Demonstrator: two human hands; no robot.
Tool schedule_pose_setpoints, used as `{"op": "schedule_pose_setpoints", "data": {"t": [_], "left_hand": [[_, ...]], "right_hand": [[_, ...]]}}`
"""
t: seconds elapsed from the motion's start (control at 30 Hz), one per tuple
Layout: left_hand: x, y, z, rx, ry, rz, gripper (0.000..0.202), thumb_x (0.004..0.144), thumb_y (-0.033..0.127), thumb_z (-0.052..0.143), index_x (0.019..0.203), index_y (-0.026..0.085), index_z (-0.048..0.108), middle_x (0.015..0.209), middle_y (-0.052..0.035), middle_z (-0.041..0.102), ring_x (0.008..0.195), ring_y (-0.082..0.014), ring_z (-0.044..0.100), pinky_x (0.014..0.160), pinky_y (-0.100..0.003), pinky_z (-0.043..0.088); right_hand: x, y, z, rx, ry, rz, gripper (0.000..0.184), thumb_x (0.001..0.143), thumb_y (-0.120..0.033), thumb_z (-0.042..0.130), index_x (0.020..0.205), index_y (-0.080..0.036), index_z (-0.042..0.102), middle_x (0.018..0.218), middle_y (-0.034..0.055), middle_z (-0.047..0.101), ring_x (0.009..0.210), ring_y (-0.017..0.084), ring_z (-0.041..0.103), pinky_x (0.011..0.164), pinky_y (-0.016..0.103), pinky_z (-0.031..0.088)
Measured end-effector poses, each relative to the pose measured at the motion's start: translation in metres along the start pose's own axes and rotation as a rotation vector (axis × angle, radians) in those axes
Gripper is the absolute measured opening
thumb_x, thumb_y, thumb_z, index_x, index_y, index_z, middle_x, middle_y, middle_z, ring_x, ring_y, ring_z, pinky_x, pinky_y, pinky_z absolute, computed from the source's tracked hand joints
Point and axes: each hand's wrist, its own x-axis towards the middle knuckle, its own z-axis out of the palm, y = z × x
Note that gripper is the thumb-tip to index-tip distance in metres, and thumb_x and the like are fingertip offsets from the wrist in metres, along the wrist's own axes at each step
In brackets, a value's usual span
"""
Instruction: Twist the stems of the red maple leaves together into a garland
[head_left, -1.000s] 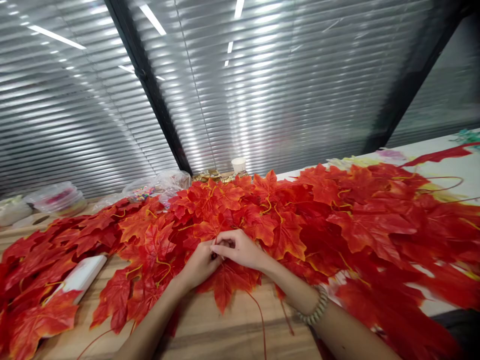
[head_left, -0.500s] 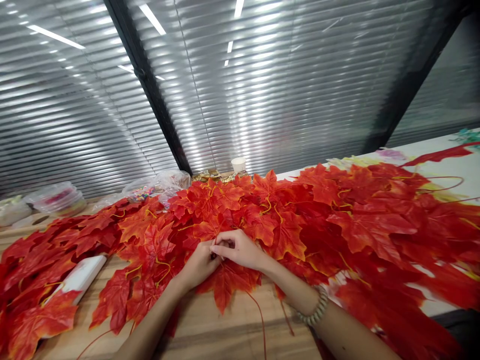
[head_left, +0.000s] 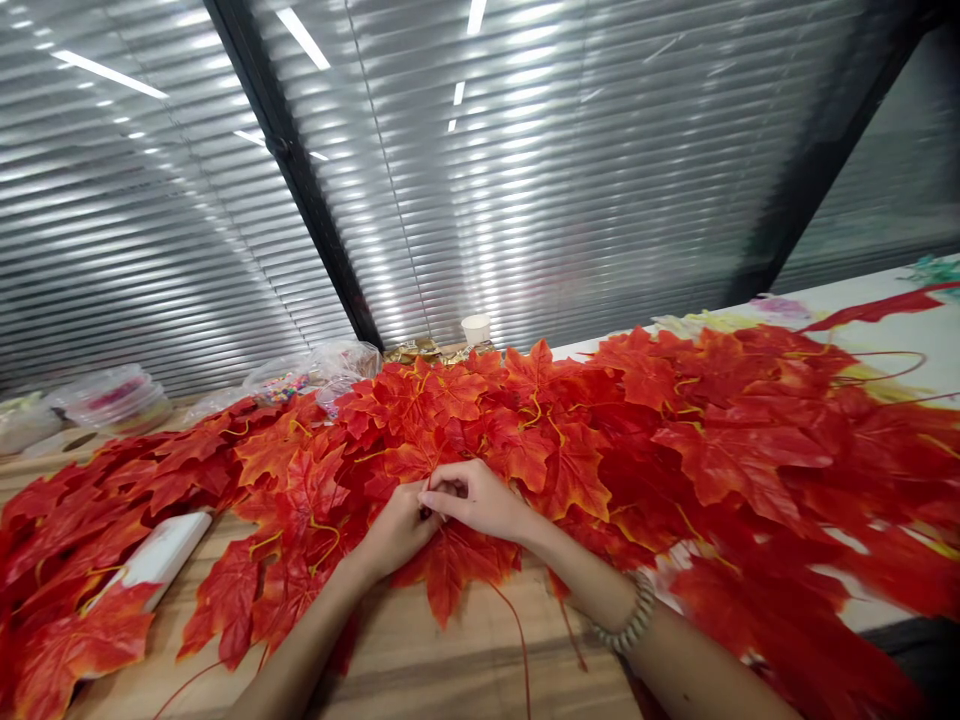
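Note:
A wide heap of red and orange artificial maple leaves [head_left: 570, 450] with thin stems covers the wooden table [head_left: 442, 670]. My left hand [head_left: 397, 530] and my right hand [head_left: 480, 500] meet at the near edge of the heap. Both have their fingers pinched together on something small where they touch. What they pinch is hidden between the fingertips. A single red leaf [head_left: 457, 565] lies flat under both hands, its stem trailing toward me. A beaded bracelet [head_left: 630, 625] sits on my right wrist.
A white flat box [head_left: 161, 555] lies among leaves at the left. Clear plastic bags and tubs [head_left: 112, 395] stand along the back left. A small white cup [head_left: 476, 328] stands by the window blinds. A white sheet [head_left: 900, 340] covers the table's right end.

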Motion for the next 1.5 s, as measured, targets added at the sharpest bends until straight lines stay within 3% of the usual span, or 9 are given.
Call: {"op": "schedule_pose_setpoints", "data": {"t": [0.83, 1.5], "left_hand": [[-0.0002, -0.0044, 0.0017, 0.003, 0.005, -0.032, 0.015, 0.071, 0.005, 0.040, 0.063, 0.014, 0.049, 0.061, 0.0023, 0.050, 0.057, -0.0095, 0.047, 0.053, -0.018, 0.038], [-0.0002, -0.0039, 0.0017, -0.026, 0.012, -0.032, 0.016, 0.071, 0.003, 0.041, 0.065, 0.013, 0.052, 0.066, 0.0012, 0.056, 0.059, -0.0101, 0.050, 0.054, -0.018, 0.038]], "right_hand": [[-0.0002, -0.0034, 0.0013, -0.149, 0.031, -0.002, 0.013, 0.077, -0.021, 0.056, 0.066, -0.015, 0.059, 0.056, -0.0029, 0.054, 0.052, 0.008, 0.044, 0.051, 0.018, 0.035], [-0.0001, -0.0022, 0.0021, -0.126, 0.030, -0.012, 0.014, 0.077, -0.020, 0.056, 0.064, -0.015, 0.058, 0.056, -0.0030, 0.054, 0.051, 0.008, 0.045, 0.051, 0.018, 0.036]]}}
